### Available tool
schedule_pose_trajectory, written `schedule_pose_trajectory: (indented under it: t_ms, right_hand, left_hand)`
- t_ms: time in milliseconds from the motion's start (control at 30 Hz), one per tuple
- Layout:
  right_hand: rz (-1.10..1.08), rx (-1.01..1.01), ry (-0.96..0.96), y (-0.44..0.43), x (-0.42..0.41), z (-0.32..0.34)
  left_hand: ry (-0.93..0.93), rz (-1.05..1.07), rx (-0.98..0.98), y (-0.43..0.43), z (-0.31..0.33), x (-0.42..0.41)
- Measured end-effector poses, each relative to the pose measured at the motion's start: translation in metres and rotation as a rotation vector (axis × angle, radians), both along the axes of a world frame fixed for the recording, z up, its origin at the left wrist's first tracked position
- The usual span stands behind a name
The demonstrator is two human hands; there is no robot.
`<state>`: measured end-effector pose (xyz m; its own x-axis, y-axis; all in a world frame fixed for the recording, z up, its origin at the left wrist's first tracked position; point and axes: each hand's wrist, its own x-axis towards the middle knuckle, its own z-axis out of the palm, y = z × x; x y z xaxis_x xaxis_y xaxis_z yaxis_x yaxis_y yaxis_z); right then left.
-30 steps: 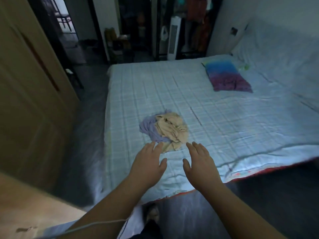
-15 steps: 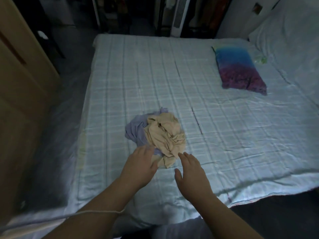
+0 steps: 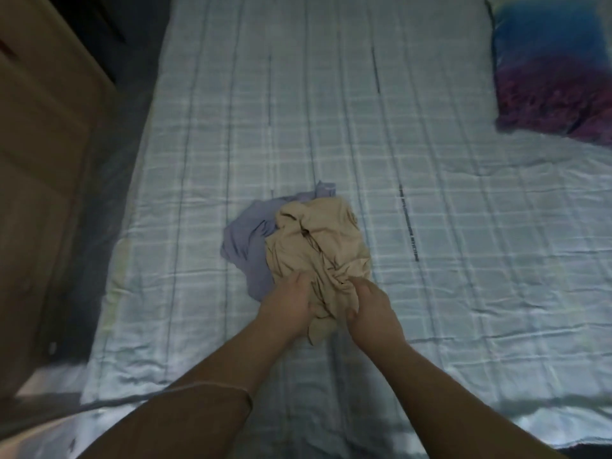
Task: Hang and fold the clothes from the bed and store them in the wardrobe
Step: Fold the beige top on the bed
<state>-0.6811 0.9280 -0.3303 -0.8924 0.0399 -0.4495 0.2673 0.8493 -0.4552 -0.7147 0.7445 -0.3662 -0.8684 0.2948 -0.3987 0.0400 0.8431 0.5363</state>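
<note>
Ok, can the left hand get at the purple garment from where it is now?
Probably yes. The purple garment lies uncovered on the sheet just beside the left hand; only one side sits under the beige garment. But that hand grips the beige garment now, so it must let go first.

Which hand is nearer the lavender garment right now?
Left. The left hand grips the beige garment at the edge of the lavender garment; the right hand grips farther right.
</note>
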Motion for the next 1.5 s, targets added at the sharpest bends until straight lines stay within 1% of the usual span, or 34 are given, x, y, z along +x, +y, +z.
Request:
schedule_pose_trajectory:
  t_ms: [100,200,267,333,400,500,600,667,733,800,833,867,900,933,1000,1067,1133,1233,1300,1367,1500]
  right_hand:
    - [0.122,0.017,-0.023,0.020,-0.037,-0.049]
    - [0.246,0.034,-0.059,0.036,-0.056,-0.090]
    - [0.282,0.051,-0.089,0.046,-0.058,-0.106]
    - [0.315,0.057,-0.123,0.057,-0.053,-0.115]
    - [0.319,0.020,-0.141,0.068,-0.042,-0.115]
    - [0.297,-0.034,-0.143,0.084,-0.026,-0.104]
    - [0.292,-0.055,-0.176,0.098,-0.012,-0.091]
    - [0.336,-0.048,-0.170,0.105,-0.004,-0.083]
    - [0.353,-0.063,-0.110,0.110,0.004,-0.076]
    - [0.374,-0.086,-0.055,0.113,0.013,-0.069]
    - [0.384,-0.099,-0.025,0.114,0.017,-0.066]
    - [0.382,-0.120,0.022,0.115,0.022,-0.064]
    - [0.368,-0.154,0.077,0.115,0.028,-0.062]
    - [0.350,-0.199,0.139,0.114,0.032,-0.058]
    - [0.320,-0.291,0.244,0.113,0.039,-0.053]
    - [0.295,-0.346,0.325,0.112,0.042,-0.047]
    - [0.263,-0.382,0.389,0.113,0.046,-0.038]
    - [0.304,-0.457,0.412,0.119,0.059,-0.025]
    - [0.366,-0.451,0.391,0.124,0.071,-0.017]
    - [0.383,-0.470,0.376,0.128,0.084,-0.008]
    - [0.306,-0.452,0.404,0.136,0.115,0.019]
  left_hand:
    - [-0.042,0.030,-0.043,0.025,-0.046,-0.017]
    - [-0.111,0.055,-0.070,0.047,-0.085,-0.026]
    - [-0.079,0.057,-0.117,0.059,-0.094,-0.031]
    - [-0.034,0.061,-0.194,0.066,-0.093,-0.030]
    - [-0.051,0.026,-0.202,0.069,-0.084,-0.020]
    - [-0.137,0.012,-0.142,0.074,-0.066,0.010]
    - [-0.246,0.015,-0.156,0.080,-0.055,0.032]
    - [-0.247,0.005,-0.169,0.085,-0.044,0.038]
    - [-0.199,0.083,-0.155,0.094,-0.029,0.037]
    - [-0.060,0.254,-0.092,0.106,-0.012,0.028]
    - [0.013,0.300,-0.055,0.113,-0.004,0.021]
    - [0.060,0.289,-0.022,0.121,0.000,0.013]
    - [0.066,0.243,0.013,0.130,0.003,0.005]
    - [0.035,0.196,0.033,0.140,0.004,-0.001]
    - [-0.113,0.171,0.002,0.159,0.000,-0.011]
    - [-0.263,0.279,-0.027,0.174,-0.002,-0.017]
    - [-0.386,0.407,-0.009,0.183,0.004,-0.018]
    - [-0.543,0.493,0.098,0.182,0.020,-0.010]
    - [-0.539,0.526,0.173,0.177,0.033,0.001]
    - [-0.485,0.601,0.262,0.168,0.048,0.013]
    - [-0.441,0.680,0.450,0.145,0.082,0.040]
